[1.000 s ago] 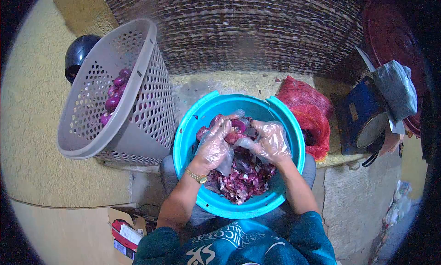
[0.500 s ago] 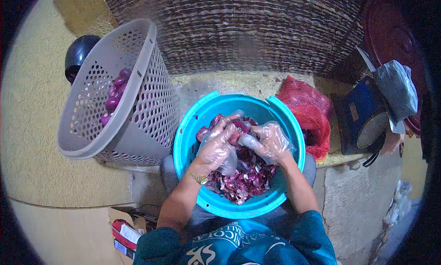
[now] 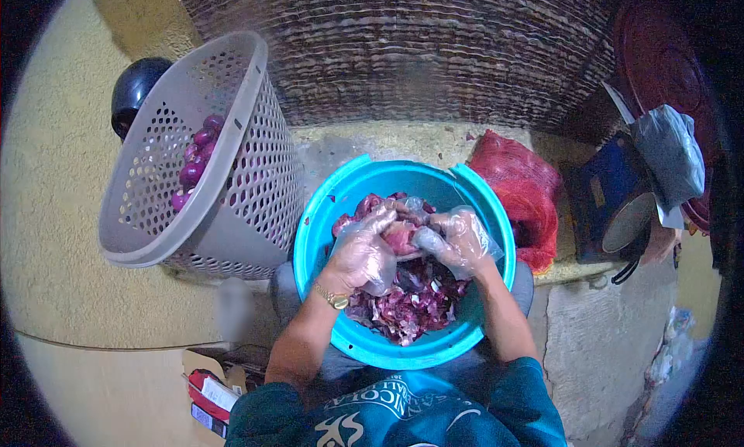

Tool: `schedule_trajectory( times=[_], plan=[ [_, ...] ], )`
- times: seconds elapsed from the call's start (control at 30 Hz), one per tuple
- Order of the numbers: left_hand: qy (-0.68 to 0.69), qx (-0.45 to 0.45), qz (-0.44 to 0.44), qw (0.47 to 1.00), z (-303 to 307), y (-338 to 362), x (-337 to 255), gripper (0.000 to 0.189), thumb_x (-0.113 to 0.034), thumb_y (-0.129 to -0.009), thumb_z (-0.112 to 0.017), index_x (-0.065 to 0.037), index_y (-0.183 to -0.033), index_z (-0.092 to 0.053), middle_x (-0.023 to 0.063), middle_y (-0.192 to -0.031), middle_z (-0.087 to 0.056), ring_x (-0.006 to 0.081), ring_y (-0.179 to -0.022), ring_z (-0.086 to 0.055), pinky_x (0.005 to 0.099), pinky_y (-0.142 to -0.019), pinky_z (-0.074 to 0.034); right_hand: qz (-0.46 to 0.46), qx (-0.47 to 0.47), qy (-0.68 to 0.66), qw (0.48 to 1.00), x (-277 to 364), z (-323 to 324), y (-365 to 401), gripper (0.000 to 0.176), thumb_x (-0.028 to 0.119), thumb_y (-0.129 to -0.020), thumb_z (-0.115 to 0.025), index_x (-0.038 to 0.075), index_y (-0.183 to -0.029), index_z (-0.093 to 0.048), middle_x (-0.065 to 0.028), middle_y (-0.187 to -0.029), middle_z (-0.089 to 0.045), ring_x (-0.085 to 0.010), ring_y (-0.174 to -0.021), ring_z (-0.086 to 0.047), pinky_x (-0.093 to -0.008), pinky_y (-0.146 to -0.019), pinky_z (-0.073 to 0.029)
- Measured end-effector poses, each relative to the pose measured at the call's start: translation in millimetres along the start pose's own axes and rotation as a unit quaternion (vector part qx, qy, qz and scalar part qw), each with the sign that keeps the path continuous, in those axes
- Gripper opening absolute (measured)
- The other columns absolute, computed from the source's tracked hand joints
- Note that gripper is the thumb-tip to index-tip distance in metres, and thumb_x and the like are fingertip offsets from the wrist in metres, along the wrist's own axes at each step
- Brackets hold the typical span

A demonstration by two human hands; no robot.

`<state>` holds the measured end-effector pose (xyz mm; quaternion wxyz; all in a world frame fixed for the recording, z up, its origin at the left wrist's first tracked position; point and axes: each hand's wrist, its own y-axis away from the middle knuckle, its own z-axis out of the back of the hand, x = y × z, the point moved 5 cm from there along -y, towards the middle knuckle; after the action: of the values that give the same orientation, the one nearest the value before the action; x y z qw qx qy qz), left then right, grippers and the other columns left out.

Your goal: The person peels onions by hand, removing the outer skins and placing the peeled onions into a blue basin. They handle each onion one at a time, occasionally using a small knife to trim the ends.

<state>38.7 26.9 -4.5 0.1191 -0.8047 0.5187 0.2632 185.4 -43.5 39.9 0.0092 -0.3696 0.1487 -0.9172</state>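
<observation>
My left hand and my right hand both wear clear plastic gloves and meet over a turquoise tub. Between them is a red onion, gripped by the fingers of both; part of it is hidden behind the fingers. Whole onions lie at the far side of the tub, beyond my left hand. Loose purple onion skins cover the tub's bottom below my hands. Whether a blade is in my right hand cannot be made out.
A tall grey perforated basket holding several peeled onions leans at left. Behind it is a black helmet-like object. Right of the tub lies a red mesh sack, then a blue scale-like box with a grey plastic bag.
The onion has been turned between my fingers and now shows a paler pink side. My hands have shifted only slightly over the tub.
</observation>
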Motion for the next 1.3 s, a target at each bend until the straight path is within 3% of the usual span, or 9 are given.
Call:
schedule_trajectory(
  times=[0.33, 0.43, 0.63, 0.73, 0.83, 0.97, 1.03, 1.2, 1.3],
  plan=[
    [-0.045, 0.045, -0.027, 0.998, -9.5, 4.4, -7.2, 0.047, -0.009, -0.090, -0.060, -0.003, -0.136, -0.049, 0.0111, -0.132, -0.057, 0.0218, -0.122, -0.057, 0.0359, -0.101, -0.049, 0.049, -0.013, 0.018, 0.999, -1.0, -1.6, 2.1, 0.039, 0.042, -0.085, -0.071, 0.006, -0.072, -0.066, -0.0208, -0.059, -0.057, -0.0384, -0.054, -0.059, -0.0448, -0.052, -0.045],
    [0.036, 0.033, 0.044, 0.998, -9.5, 5.4, -1.6, 0.048, -0.006, -0.089, -0.059, -0.002, -0.136, -0.049, 0.0110, -0.131, -0.057, 0.0216, -0.119, -0.059, 0.0389, -0.103, -0.049, 0.032, -0.016, 0.015, 0.999, -4.5, -0.6, 3.1, 0.038, 0.041, -0.085, -0.071, 0.006, -0.072, -0.067, -0.0203, -0.059, -0.057, -0.0379, -0.054, -0.060, -0.0442, -0.052, -0.045],
    [-0.070, -0.026, -0.007, 0.997, 8.8, -1.9, -7.9, 0.050, -0.009, -0.088, -0.060, -0.004, -0.136, -0.047, 0.0150, -0.138, -0.051, 0.0288, -0.125, -0.054, 0.0562, -0.106, -0.044, 0.055, 0.020, 0.038, 0.998, 0.3, -2.0, 2.1, 0.040, 0.044, -0.082, -0.071, 0.006, -0.071, -0.068, -0.0201, -0.059, -0.058, -0.0380, -0.056, -0.061, -0.0453, -0.053, -0.045],
    [-0.014, -0.072, -0.102, 0.992, 11.5, 0.9, -19.7, 0.051, 0.003, -0.085, -0.062, -0.005, -0.134, -0.048, 0.0110, -0.124, -0.056, 0.0248, -0.110, -0.061, 0.0416, -0.101, -0.051, 0.095, 0.065, 0.108, 0.987, 7.5, -9.3, 1.1, 0.043, 0.045, -0.079, -0.073, 0.004, -0.066, -0.065, -0.0200, -0.059, -0.058, -0.0378, -0.056, -0.060, -0.0448, -0.053, -0.045],
    [-0.068, -0.058, -0.122, 0.989, 9.0, 1.1, -22.8, 0.059, 0.006, -0.081, -0.067, -0.007, -0.134, -0.046, 0.0093, -0.122, -0.054, 0.0244, -0.112, -0.060, 0.0393, -0.100, -0.052, 0.090, 0.082, 0.154, 0.981, 2.6, -12.3, 1.9, 0.050, 0.052, -0.076, -0.074, 0.005, -0.063, -0.062, -0.0182, -0.058, -0.058, -0.0366, -0.056, -0.062, -0.0438, -0.054, -0.047],
    [-0.142, -0.071, -0.109, 0.981, -4.4, 1.6, -21.0, 0.066, 0.009, -0.078, -0.070, -0.009, -0.135, -0.044, 0.0086, -0.121, -0.054, 0.0214, -0.111, -0.059, 0.0377, -0.100, -0.051, -0.011, -0.022, 0.029, 0.999, 3.0, 4.2, -0.7, 0.049, 0.051, -0.068, -0.084, 0.005, -0.081, -0.069, -0.0179, -0.062, -0.063, -0.0349, -0.060, -0.065, -0.0440, -0.057, -0.049],
    [-0.279, -0.102, -0.152, 0.943, -2.5, 1.0, -23.6, 0.067, 0.010, -0.076, -0.073, -0.008, -0.134, -0.044, 0.0078, -0.118, -0.054, 0.0186, -0.110, -0.057, 0.0353, -0.098, -0.052, -0.082, -0.059, -0.014, 0.995, -8.7, 2.6, -1.5, 0.046, 0.047, -0.072, -0.081, 0.003, -0.080, -0.068, -0.0174, -0.063, -0.062, -0.0328, -0.058, -0.063, -0.0429, -0.056, -0.046],
    [-0.224, -0.111, -0.141, 0.958, 4.6, -0.6, -18.0, 0.070, 0.006, -0.077, -0.076, -0.008, -0.136, -0.040, 0.0084, -0.119, -0.053, 0.0170, -0.109, -0.056, 0.0330, -0.096, -0.052, -0.105, -0.094, -0.035, 0.989, -22.5, -3.9, -0.4, 0.042, 0.043, -0.079, -0.075, 0.002, -0.084, -0.066, -0.0176, -0.062, -0.060, -0.0310, -0.056, -0.061, -0.0430, -0.056, -0.045],
    [-0.199, -0.131, -0.140, 0.961, 6.0, -0.7, -15.7, 0.071, 0.003, -0.078, -0.076, -0.008, -0.137, -0.037, 0.0092, -0.122, -0.052, 0.0177, -0.110, -0.055, 0.0314, -0.091, -0.054, -0.128, -0.068, -0.040, 0.989, -27.0, -7.2, -0.4, 0.046, 0.046, -0.087, -0.069, 0.000, -0.086, -0.062, -0.0105, -0.069, -0.059, -0.0150, -0.067, -0.054, -0.0367, -0.062, -0.045]
  ],
)
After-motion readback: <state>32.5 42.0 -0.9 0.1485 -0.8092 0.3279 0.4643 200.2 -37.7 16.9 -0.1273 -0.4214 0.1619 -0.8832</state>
